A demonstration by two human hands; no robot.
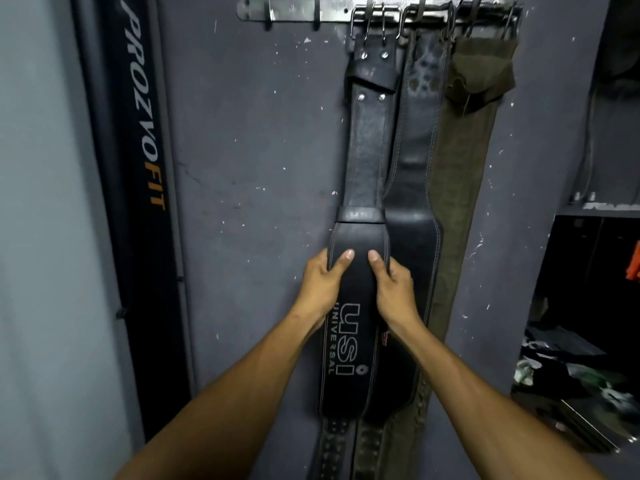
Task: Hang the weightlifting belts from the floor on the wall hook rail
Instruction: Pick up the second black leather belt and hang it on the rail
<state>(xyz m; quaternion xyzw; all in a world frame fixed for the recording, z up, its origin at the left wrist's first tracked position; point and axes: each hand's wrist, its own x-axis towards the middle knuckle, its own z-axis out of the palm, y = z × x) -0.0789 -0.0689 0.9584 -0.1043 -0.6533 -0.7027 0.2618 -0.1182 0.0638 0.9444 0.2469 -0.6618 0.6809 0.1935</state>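
On the wall, hook rail [298, 10] up top — three belts hang from its right half: USI belt [349, 341] in front, black belt [415, 140] behind, olive belt [464, 161] far right. My left hand [323, 282] and right hand [393, 285] both grasp the USI belt's wide part by its edges, thumbs on its face. It looks hooked — I'd say just squaring it. Left hooks bare; floor out of view, so can't tell what's left.
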